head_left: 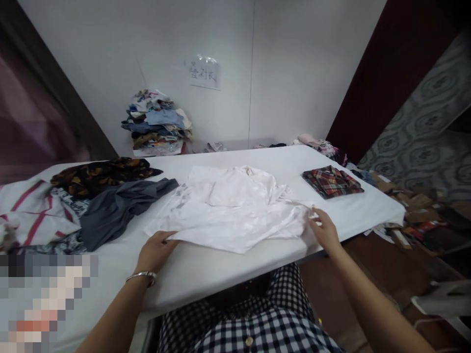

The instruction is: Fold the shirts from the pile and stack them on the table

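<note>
A white shirt (239,215) lies spread in front of me, its collar toward the far side and some grey print near its left edge. With fingers closed, my left hand (157,249) grips the near left corner of the shirt; a silver bracelet is on that wrist. My right hand (324,229) pinches the shirt's right edge between thumb and fingers. Beyond my right hand, a folded red plaid shirt (333,181) lies flat on the white table (206,274).
Loose garments lie at the left: a dark grey one (117,211), a black and brown patterned one (103,177), and a white one with red stripes (37,215). A tall clothes pile (158,122) stands by the wall. Cardboard pieces (419,206) lie right of the table.
</note>
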A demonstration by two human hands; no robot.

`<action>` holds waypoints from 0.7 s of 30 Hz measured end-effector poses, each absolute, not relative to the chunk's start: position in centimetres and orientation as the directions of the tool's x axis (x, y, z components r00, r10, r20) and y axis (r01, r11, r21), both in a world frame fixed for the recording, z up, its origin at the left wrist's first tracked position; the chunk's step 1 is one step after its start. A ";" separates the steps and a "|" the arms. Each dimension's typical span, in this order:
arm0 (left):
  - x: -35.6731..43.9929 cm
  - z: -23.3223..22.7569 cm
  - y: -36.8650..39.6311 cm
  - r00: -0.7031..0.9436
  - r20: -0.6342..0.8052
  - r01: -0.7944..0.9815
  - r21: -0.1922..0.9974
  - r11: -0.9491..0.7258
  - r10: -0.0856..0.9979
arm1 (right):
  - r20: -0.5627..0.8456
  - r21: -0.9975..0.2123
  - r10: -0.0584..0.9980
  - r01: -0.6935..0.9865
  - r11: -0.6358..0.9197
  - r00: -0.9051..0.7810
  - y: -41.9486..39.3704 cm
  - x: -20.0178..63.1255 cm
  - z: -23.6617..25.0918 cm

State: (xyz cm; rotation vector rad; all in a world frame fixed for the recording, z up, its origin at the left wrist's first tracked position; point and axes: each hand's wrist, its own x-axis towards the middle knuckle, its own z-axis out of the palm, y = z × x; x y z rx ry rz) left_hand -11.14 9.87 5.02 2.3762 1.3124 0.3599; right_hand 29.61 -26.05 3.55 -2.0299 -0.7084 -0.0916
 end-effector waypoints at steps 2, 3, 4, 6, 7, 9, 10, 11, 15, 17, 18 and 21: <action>-11.0 5.0 9.8 0.519 0.030 0.750 0.465 -0.471 0.855 | 0.289 -0.736 0.451 0.497 -0.460 0.845 -26.7 27.4 2.7; -10.9 5.1 9.8 0.516 0.024 0.752 0.465 -0.467 0.856 | 0.246 -0.726 0.455 0.474 -0.499 0.856 -26.8 26.5 2.5; -10.8 5.1 9.7 0.512 0.015 0.757 0.464 -0.460 0.859 | 0.199 -0.714 0.468 0.455 -0.533 0.861 -26.7 25.7 2.4; -10.4 5.4 9.6 0.490 -0.013 0.775 0.465 -0.429 0.871 | 0.117 -0.679 0.531 0.458 -0.574 0.839 -26.1 24.7 2.7; -10.2 5.6 9.5 0.474 -0.029 0.785 0.467 -0.407 0.880 | 0.089 -0.663 0.574 0.479 -0.575 0.814 -25.7 24.6 3.0; -9.8 6.1 9.5 0.424 -0.039 0.802 0.481 -0.356 0.905 | 0.043 -0.683 0.662 0.505 -0.527 0.749 -24.5 24.9 4.1; -9.5 6.4 9.5 0.403 -0.032 0.803 0.491 -0.337 0.914 | 0.010 -0.729 0.700 0.484 -0.484 0.714 -23.9 25.4 4.8; -9.3 6.8 9.7 0.389 -0.021 0.802 0.500 -0.327 0.921 | -0.032 -0.792 0.735 0.432 -0.432 0.677 -23.2 26.2 5.8; -7.0 9.3 11.8 0.355 0.090 0.792 0.500 -0.350 0.931 | -0.061 -0.993 0.763 0.037 -0.111 0.643 -19.2 30.8 11.2; -5.1 10.7 13.6 0.331 0.131 0.791 0.502 -0.350 0.935 | 0.025 -0.980 0.630 -0.105 0.169 0.776 -16.5 33.2 13.8; -4.1 11.1 14.5 0.326 0.124 0.789 0.511 -0.341 0.937 | 0.022 -0.957 0.582 -0.152 0.247 0.813 -15.2 34.1 14.6; -1.4 11.3 16.6 0.343 0.077 0.770 0.547 -0.327 0.936 | 0.038 -0.961 0.511 -0.109 0.255 0.858 -12.2 34.6 15.1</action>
